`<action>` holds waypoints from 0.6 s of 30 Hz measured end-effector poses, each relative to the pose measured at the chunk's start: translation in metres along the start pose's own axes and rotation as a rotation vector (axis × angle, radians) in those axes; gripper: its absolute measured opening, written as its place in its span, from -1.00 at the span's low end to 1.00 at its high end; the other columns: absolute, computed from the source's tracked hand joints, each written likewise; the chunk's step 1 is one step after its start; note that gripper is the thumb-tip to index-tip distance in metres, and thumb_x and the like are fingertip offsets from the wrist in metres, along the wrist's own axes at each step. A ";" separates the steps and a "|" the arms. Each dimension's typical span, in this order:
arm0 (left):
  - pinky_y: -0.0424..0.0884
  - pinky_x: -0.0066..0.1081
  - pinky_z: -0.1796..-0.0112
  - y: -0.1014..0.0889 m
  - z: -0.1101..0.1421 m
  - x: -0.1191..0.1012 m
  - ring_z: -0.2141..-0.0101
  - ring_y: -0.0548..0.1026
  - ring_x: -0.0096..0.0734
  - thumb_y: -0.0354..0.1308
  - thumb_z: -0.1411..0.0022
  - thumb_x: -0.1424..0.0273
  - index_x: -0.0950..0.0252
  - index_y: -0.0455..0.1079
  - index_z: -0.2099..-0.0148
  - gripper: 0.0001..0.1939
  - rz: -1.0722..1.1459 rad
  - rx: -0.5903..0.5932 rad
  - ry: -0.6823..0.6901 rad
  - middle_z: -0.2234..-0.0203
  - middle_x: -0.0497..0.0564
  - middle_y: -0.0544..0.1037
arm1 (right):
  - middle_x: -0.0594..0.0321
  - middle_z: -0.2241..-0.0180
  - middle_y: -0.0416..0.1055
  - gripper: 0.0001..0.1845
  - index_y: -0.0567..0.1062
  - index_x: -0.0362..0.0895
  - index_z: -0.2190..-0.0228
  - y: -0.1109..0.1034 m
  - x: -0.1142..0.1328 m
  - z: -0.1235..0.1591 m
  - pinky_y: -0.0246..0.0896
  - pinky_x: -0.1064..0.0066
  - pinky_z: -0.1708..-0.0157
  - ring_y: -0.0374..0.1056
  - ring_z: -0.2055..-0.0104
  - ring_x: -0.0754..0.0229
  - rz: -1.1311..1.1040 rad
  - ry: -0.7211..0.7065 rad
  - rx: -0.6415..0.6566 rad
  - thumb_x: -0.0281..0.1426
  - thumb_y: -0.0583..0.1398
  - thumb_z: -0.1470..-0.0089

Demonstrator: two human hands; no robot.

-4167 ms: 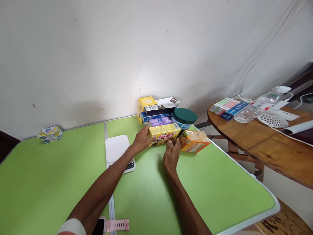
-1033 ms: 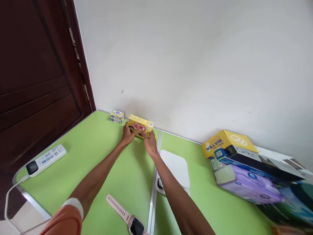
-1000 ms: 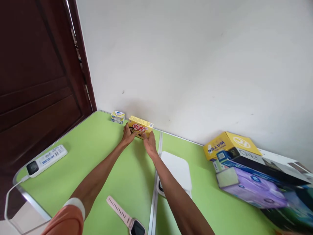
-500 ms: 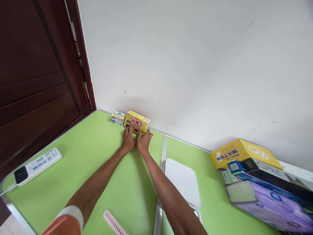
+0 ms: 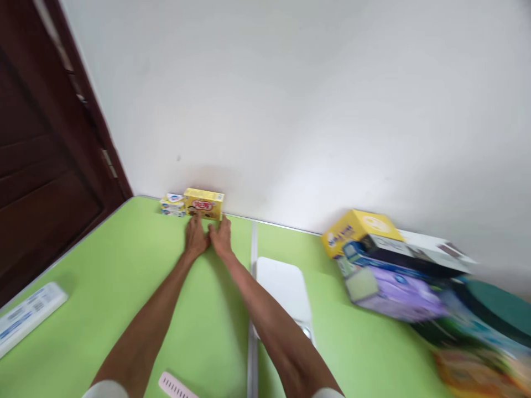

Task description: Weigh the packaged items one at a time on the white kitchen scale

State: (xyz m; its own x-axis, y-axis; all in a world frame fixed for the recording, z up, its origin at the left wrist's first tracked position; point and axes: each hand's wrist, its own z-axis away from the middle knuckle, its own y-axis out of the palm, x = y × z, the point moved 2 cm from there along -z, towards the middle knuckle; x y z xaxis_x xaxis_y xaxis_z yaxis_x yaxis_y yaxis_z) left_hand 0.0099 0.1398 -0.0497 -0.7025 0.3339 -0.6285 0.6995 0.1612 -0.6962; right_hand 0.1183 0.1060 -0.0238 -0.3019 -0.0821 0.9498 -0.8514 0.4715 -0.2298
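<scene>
A yellow box with a red label (image 5: 204,203) stands on the green table (image 5: 124,260) against the white wall, touching a small white and blue carton (image 5: 173,204) on its left. My left hand (image 5: 194,236) and my right hand (image 5: 220,237) lie side by side on the table just in front of the yellow box. Their fingertips reach its lower front edge. Neither hand wraps around the box. The frame is blurred, so the finger positions are unclear.
A white flat scale (image 5: 284,287) lies right of the table's seam. A pile of boxes, a yellow box (image 5: 360,229) and a purple pack (image 5: 390,290) among them, sits at the right. A white power strip (image 5: 27,315) is at the left edge, and a pink watch strap (image 5: 176,386) nearest me.
The yellow box has been pushed left along the wall until it touches the small carton. My hands have come together in front of it. The view has swung and blurred.
</scene>
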 end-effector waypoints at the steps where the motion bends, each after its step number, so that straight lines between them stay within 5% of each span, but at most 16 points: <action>1: 0.24 0.20 -0.27 -0.002 -0.002 0.001 -0.30 0.34 0.26 0.17 -0.25 0.26 0.45 0.09 -0.45 -0.19 0.001 -0.014 -0.007 -0.30 0.49 0.33 | -0.09 -0.14 0.36 -0.33 0.36 -0.21 -0.25 -0.006 0.010 0.008 0.15 -0.10 -0.34 0.27 -0.26 -0.15 0.008 0.004 0.019 -0.37 0.19 -0.10; 5: 0.22 0.20 -0.30 -0.006 -0.008 0.001 -0.30 0.33 0.26 0.18 -0.22 0.24 0.50 0.14 -0.41 -0.20 -0.006 -0.015 -0.038 -0.27 0.49 0.35 | -0.06 -0.21 0.31 -0.41 0.34 -0.12 -0.29 -0.053 0.052 0.057 0.46 0.04 -0.12 0.38 -0.19 -0.05 -0.067 -0.112 0.222 -0.28 0.17 -0.27; 8: 0.19 0.19 -0.33 -0.013 -0.011 -0.001 -0.31 0.31 0.26 0.18 -0.20 0.24 0.49 0.23 -0.33 -0.28 -0.004 -0.002 -0.038 -0.24 0.46 0.37 | 0.03 -0.21 0.36 -0.48 0.37 0.00 -0.26 -0.121 0.071 0.107 0.52 0.13 -0.04 0.42 -0.17 0.02 -0.069 -0.267 0.194 -0.21 0.21 -0.32; 13: 0.28 0.12 -0.31 -0.033 -0.008 -0.004 -0.24 0.41 0.17 0.20 -0.19 0.20 0.43 0.32 -0.23 -0.37 0.080 0.076 -0.145 -0.20 0.38 0.39 | 0.04 -0.07 0.47 -0.68 0.50 -0.01 -0.08 -0.294 0.050 0.191 0.51 0.15 0.03 0.45 -0.09 0.04 0.221 -0.336 -0.410 -0.21 0.17 -0.37; 16: 0.38 0.12 -0.24 -0.040 0.001 -0.022 -0.14 0.50 0.10 0.21 -0.20 0.17 0.40 0.28 -0.26 -0.34 0.167 0.067 -0.242 -0.19 0.34 0.37 | 0.01 -0.05 0.47 -0.57 0.50 -0.10 -0.04 -0.400 0.019 0.233 0.42 0.05 -0.05 0.42 -0.08 -0.02 0.440 -0.210 -0.857 -0.07 0.19 -0.31; 18: 0.38 0.14 -0.23 -0.037 0.016 -0.054 -0.12 0.51 0.08 0.22 -0.20 0.18 0.39 0.24 -0.29 -0.32 0.209 0.019 -0.180 -0.20 0.35 0.35 | -0.04 -0.09 0.44 -0.44 0.48 -0.15 -0.06 -0.458 -0.006 0.250 0.33 -0.05 -0.14 0.38 -0.15 -0.08 0.467 -0.056 -1.099 0.02 0.10 -0.32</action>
State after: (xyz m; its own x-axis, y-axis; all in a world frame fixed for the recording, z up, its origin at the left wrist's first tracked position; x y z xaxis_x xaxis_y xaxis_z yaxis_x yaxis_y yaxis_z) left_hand 0.0192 0.1011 0.0046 -0.5565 0.1870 -0.8095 0.8302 0.0886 -0.5503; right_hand 0.4030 -0.3289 0.0225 -0.5260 0.2713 0.8061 0.1600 0.9624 -0.2196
